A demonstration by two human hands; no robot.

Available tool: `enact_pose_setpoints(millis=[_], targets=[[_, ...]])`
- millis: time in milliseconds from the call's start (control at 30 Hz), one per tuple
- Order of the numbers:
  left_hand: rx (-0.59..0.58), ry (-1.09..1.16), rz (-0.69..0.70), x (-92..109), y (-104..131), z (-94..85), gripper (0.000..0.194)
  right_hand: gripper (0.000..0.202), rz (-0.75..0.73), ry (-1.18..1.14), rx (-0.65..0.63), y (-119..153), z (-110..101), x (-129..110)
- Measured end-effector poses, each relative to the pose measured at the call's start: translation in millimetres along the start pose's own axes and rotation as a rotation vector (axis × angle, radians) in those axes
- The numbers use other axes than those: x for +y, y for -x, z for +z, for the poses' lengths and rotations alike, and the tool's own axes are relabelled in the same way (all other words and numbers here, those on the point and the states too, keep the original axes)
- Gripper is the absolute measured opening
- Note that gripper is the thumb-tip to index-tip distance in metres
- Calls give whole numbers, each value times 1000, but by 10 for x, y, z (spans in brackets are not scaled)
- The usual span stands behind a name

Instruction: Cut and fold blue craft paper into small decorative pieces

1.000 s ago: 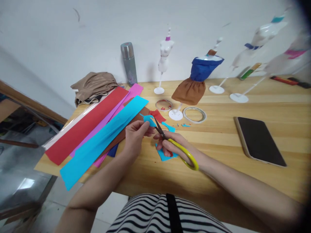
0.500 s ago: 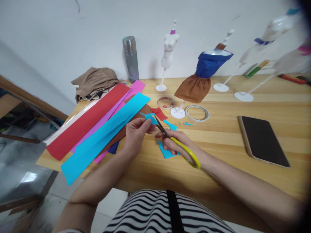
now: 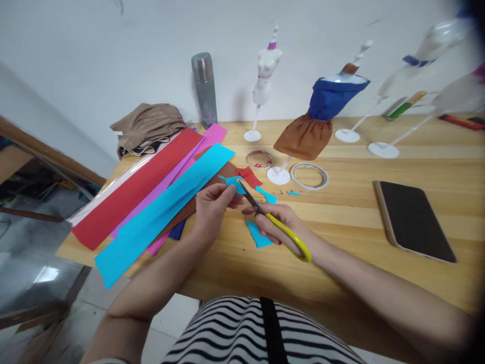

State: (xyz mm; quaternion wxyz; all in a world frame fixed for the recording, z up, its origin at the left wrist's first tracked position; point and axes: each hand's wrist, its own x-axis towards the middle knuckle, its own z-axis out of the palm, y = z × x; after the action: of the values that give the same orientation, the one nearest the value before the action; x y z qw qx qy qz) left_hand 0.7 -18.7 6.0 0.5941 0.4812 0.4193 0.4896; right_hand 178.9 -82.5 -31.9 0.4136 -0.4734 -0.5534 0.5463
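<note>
Pinched between the thumb and fingers of my left hand (image 3: pixel 214 202) is a small cut piece of blue crepe paper (image 3: pixel 234 183). My right hand (image 3: pixel 278 222) is closed round scissors (image 3: pixel 290 235) with yellow handles. Their dark blades point up and left, with the tips at the right edge of the held piece. Under my right hand lies a larger blue scrap (image 3: pixel 256 235), partly covered. Beyond the blades are a red scrap (image 3: pixel 250 177) and a curved blue offcut (image 3: pixel 267 194), with tiny clippings beside them.
Long paper strips, the top one blue (image 3: pixel 162 215), lie at left beside folded brown cloth (image 3: pixel 149 126). A flask (image 3: pixel 205 93) and several mini mannequins, one in a blue top and brown skirt (image 3: pixel 305 136), stand behind. Tape rolls (image 3: pixel 326 177) and a tablet (image 3: pixel 415 220) lie right.
The scissors have shifted very slightly, their tips now meeting the edge of the blue piece. My left hand keeps its pinch in nearly the same place. The view has moved a little.
</note>
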Motion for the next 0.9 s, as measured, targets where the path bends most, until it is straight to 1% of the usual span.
enact_pose_setpoints(millis=[233,400,633,800,900], targets=[[3,1,-3,15,8,-1,38,68,51,-4,28,16,19,-85],[10,-21,-7,28,15,-4,40,69,65,-27,50,4,32,-78],[10,-3,-8,44,20,0,41,67,48,-41,-9,27,15,-83],[16,1,-6,25,19,-9,39,66,71,-44,-7,40,17,-74],[4,-18,-13,-8,15,-37,38,66,57,-21,-16,36,16,-70]])
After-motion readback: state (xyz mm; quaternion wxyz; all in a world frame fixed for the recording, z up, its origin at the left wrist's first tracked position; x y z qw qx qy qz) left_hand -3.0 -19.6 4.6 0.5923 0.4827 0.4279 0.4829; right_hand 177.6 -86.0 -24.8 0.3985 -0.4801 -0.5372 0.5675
